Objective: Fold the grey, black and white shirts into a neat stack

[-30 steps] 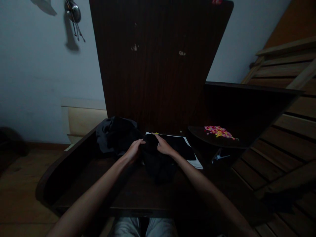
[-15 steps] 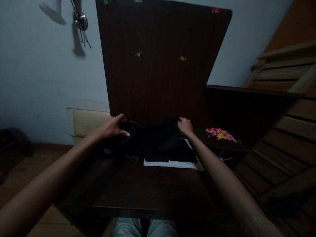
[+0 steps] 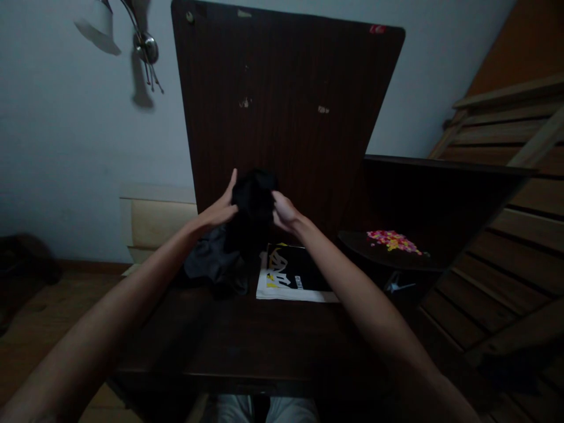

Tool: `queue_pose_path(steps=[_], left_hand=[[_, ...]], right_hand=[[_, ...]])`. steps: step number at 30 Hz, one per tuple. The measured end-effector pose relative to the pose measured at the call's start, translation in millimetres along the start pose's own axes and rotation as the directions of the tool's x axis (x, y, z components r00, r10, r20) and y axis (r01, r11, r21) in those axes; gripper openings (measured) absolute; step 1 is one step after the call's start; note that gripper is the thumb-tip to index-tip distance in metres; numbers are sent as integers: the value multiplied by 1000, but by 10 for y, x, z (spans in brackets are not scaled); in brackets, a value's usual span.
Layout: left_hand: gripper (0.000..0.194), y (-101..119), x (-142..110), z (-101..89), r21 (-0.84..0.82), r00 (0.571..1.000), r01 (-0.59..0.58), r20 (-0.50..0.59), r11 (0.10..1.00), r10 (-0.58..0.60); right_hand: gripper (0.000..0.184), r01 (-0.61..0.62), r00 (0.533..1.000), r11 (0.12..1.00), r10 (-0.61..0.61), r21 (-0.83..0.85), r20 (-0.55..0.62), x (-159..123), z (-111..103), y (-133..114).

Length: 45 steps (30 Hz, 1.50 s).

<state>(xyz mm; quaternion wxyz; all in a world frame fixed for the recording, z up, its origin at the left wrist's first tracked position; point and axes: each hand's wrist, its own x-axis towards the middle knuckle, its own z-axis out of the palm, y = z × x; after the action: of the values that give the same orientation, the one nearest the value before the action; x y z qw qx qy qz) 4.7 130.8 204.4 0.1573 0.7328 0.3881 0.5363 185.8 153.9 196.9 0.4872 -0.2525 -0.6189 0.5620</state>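
Observation:
A bunched black cloth (image 3: 253, 197) is raised above the back of the dark desk (image 3: 247, 335), between my two hands. My left hand (image 3: 222, 205) grips its left side, with the thumb below and the fingers above. On the other side my right hand (image 3: 284, 211) is closed on the cloth's edge, its fingertips partly hidden. Below my left hand lies a crumpled dark grey cloth (image 3: 211, 258). A flat black item with white and yellow print (image 3: 282, 270) lies under my right forearm, a white border along its front edge.
Behind the desk rises an upright dark wooden panel (image 3: 282, 88). To the right, a dark shelf (image 3: 352, 241) carries a cluster of pink and yellow pieces (image 3: 394, 241). Wooden slats (image 3: 520, 235) stand at far right. A wall lamp (image 3: 145, 47) hangs upper left.
Both hands have moved closer together and up, bunching the black cloth that was stretched wide between them. The printed item and grey cloth beneath are now uncovered.

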Motion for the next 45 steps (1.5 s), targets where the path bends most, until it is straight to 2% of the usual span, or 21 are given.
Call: queue_pose_path(steps=[1,3,7,9,12,14,16,17,18,19,21,24,27,29,31,33,35,38,40,42,45], left_hand=[[83,39,0,24,-4,999,-39,19,999,39],[87,73,18,12,71,993,-115,-21,991,116],[70,3,90,-143,311,961,-206,-115,928,252],[63,-94,105,-217,430,944,-209,-145,878,295],[66,-366,52,-297,626,925,-142,-192,767,327],[70,-647,-40,-330,731,956,-75,-142,679,258],[72,-973,-167,-343,785,999,-53,45,618,29],[71,-1130,-238,-343,804,982,-42,143,593,-125],[68,-1270,-308,-341,822,945,-19,200,569,-258],[66,-1382,-374,-338,836,921,-12,223,548,-320],[63,-1498,-472,-336,858,906,-18,232,513,-355],[62,-1394,-513,-323,892,910,-65,237,447,-341],[58,-1091,-479,-239,927,937,-100,209,360,-280],[49,-883,-490,-105,917,972,-127,192,378,-139],[41,-718,-586,107,842,976,-208,213,497,47],[36,-613,-786,390,669,943,-331,263,666,205],[31,-567,-1061,709,434,895,-436,296,788,333],[22,-578,-1472,1142,284,888,-456,198,843,414],[16,-606,-1655,1344,273,911,-406,52,872,408],[14,-629,-1747,1469,277,914,-376,-45,884,403],[13,-646,-1766,1564,276,903,-391,-67,878,424]], right_hand=[[27,44,999,999,-44,21,9,52,97,13],[31,131,991,990,-131,45,8,144,227,19],[43,228,972,974,-227,-1,54,254,254,54],[53,193,977,978,-183,-80,111,265,176,143],[67,53,978,955,8,-290,207,211,-38,371],[70,-27,954,864,173,-502,246,117,-238,545],[57,-32,907,691,324,-722,270,-20,-464,701],[48,-11,888,595,375,-803,265,-100,-579,769],[41,3,871,503,423,-865,249,-184,-692,830],[37,-1,846,415,486,-910,221,-269,-800,886],[34,-31,806,276,575,-961,139,-433,-995,982],[30,-83,797,202,601,-976,56,-624,-1223,1089],[22,-116,840,227,543,-967,27,-726,-1352,1149],[16,-154,887,334,461,-930,18,-757,-1356,1174],[16,-208,931,561,365,-801,14,-778,-1273,1206],[26,-225,964,810,265,-542,-3,-815,-1108,1264],[35,-188,981,942,191,-279,-15,-879,-897,1355],[43,-238,970,970,240,-55,41,-1019,-618,1533],[46,-268,963,962,266,60,33,-1118,-523,1639],[47,-266,962,953,271,146,-16,-1201,-513,1706],[45,-259,957,945,279,201,-79,-1282,-583,1733]])
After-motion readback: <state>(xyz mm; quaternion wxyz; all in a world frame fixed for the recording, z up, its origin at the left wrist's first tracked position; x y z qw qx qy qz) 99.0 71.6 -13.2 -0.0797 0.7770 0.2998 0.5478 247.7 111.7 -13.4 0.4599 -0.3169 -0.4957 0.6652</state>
